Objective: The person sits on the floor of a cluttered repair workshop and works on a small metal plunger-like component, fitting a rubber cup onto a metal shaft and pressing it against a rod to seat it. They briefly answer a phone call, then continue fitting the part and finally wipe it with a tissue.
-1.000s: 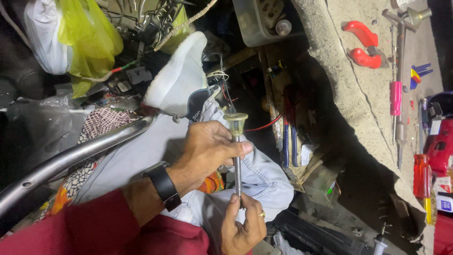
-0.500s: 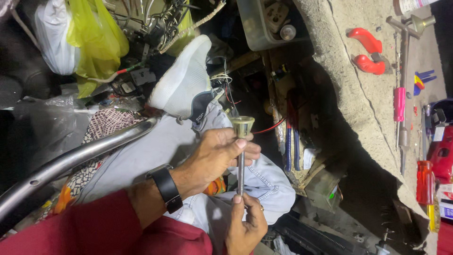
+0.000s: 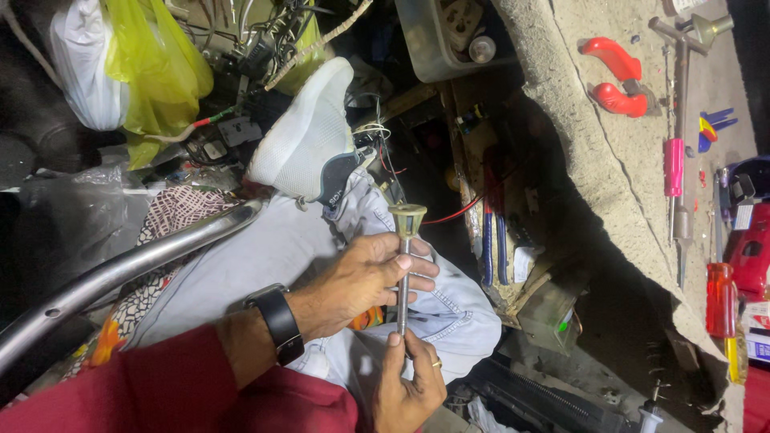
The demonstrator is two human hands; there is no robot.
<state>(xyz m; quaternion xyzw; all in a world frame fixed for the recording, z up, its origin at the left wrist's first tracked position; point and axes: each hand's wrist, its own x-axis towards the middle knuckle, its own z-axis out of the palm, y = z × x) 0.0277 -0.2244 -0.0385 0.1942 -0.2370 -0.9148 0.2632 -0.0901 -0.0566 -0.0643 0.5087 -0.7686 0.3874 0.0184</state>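
I am looking past my knee at a few wrappings, taking the white shoe [image 3: 309,132] as my mark. Up and to its left a yellow plastic bag [image 3: 156,68] is hanging, bulging and crinkled, and a white plastic bag [image 3: 80,68] is pressing against that one's far side. Below those, left of the shoe, a clear grey plastic bag [image 3: 76,224] is lying crumpled. Far right of the shoe, at the frame's edge, a red box [image 3: 754,256] is showing a small white label [image 3: 743,215], and below it a white printed package [image 3: 758,329] is peeking in.

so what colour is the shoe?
White, with a dark heel patch: the shoe, clearest in the head view.
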